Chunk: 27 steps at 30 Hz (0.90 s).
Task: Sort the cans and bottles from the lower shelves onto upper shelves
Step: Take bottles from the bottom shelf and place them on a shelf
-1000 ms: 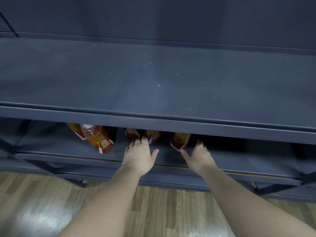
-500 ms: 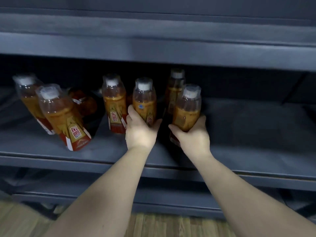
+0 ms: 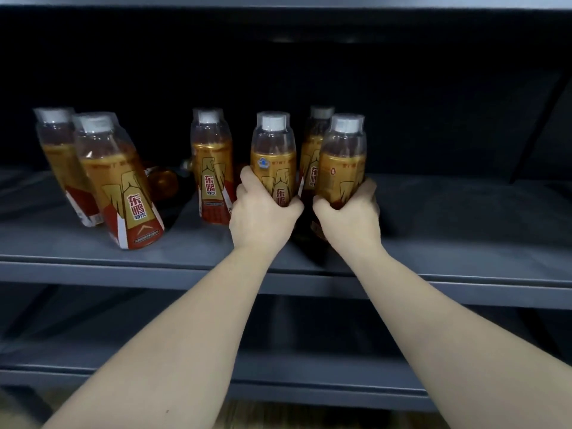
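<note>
Several orange drink bottles with white caps and red-gold labels stand on a dark grey lower shelf. My left hand grips the lower half of one bottle near the middle. Just to its right, my right hand grips another bottle. Behind those two stands a further bottle, partly hidden. One more bottle stands left of my left hand. Two bottles at the far left look tilted.
Something dark and rounded, perhaps a fallen bottle, lies behind the left group. The underside of the shelf above runs along the top. Another shelf lies below, with wood floor at the bottom edge.
The view has dropped from the top of the upper shelf to the lower shelf. Both hands reached in and closed round the two front bottles, and now grip them more firmly.
</note>
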Each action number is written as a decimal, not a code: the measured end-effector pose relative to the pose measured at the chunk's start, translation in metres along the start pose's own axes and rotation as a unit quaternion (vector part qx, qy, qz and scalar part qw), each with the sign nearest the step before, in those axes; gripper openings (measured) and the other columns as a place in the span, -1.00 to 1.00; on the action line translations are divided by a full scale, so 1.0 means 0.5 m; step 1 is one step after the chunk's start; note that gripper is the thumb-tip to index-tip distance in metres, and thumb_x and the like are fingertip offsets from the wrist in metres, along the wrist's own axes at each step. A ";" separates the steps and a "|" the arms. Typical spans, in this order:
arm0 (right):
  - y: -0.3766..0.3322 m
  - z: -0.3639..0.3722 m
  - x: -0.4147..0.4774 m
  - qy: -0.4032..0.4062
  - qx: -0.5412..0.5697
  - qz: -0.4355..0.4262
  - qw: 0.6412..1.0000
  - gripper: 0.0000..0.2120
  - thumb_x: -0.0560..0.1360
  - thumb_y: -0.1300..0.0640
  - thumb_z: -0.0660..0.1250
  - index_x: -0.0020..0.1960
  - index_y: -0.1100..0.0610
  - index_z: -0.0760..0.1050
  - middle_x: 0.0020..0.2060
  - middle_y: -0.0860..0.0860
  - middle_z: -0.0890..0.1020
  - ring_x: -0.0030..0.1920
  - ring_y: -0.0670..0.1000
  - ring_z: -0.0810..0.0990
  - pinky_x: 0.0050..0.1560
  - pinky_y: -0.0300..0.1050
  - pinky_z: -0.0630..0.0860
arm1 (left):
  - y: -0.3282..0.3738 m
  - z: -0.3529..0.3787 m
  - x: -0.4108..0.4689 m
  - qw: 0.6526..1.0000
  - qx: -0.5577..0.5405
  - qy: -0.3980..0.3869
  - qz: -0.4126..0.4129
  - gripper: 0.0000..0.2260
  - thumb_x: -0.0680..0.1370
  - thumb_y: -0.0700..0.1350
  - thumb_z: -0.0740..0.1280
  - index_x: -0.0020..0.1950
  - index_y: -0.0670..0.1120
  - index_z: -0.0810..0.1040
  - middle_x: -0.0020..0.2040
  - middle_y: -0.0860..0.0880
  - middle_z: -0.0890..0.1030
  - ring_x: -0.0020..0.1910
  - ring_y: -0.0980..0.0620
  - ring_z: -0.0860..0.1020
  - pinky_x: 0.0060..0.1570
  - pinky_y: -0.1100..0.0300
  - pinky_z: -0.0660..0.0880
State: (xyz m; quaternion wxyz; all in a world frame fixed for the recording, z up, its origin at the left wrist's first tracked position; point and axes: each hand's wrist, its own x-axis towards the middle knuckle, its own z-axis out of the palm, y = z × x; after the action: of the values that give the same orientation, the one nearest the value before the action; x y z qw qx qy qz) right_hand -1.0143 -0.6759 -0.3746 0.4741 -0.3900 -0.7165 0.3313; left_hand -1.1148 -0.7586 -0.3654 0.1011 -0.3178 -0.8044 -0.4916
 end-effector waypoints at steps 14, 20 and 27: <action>-0.009 -0.009 0.008 -0.029 -0.079 -0.027 0.996 -0.19 0.30 -0.29 0.52 0.30 0.15 0.27 0.15 0.09 0.46 0.14 0.16 0.54 0.04 0.17 0.60 | -0.012 0.001 0.001 1.000 -0.002 -0.018 0.007 -0.15 0.44 0.15 0.49 0.54 -0.07 0.09 0.30 -0.13 0.47 0.20 -0.20 0.54 0.05 -0.08 0.55; -0.010 -0.012 0.012 -0.045 -0.086 -0.029 0.995 -0.36 0.42 -0.17 0.48 0.23 0.15 0.23 0.01 0.03 0.55 -0.05 0.06 0.59 -0.10 0.05 0.63 | -0.019 -0.001 0.004 0.999 -0.030 -0.028 0.015 -0.17 0.44 0.11 0.50 0.54 -0.07 0.10 0.28 -0.11 0.47 0.19 -0.17 0.53 0.06 -0.06 0.54; -0.011 -0.012 0.005 -0.045 -0.088 -0.025 0.995 -0.35 0.42 -0.19 0.48 0.22 0.13 0.20 0.05 0.06 0.55 -0.01 0.10 0.59 -0.07 0.10 0.63 | -0.025 -0.022 0.018 0.992 -0.097 -0.085 0.011 -0.23 0.43 -0.03 0.53 0.47 -0.08 0.13 0.15 -0.02 0.50 0.11 -0.05 0.56 0.07 0.04 0.57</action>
State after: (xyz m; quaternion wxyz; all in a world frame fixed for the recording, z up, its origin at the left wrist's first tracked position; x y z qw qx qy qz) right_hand -1.0107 -0.6758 -0.3669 0.4129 -0.3972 -0.7730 0.2723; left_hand -1.1311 -0.7683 -0.3649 0.0065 -0.3752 -0.7553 -0.5373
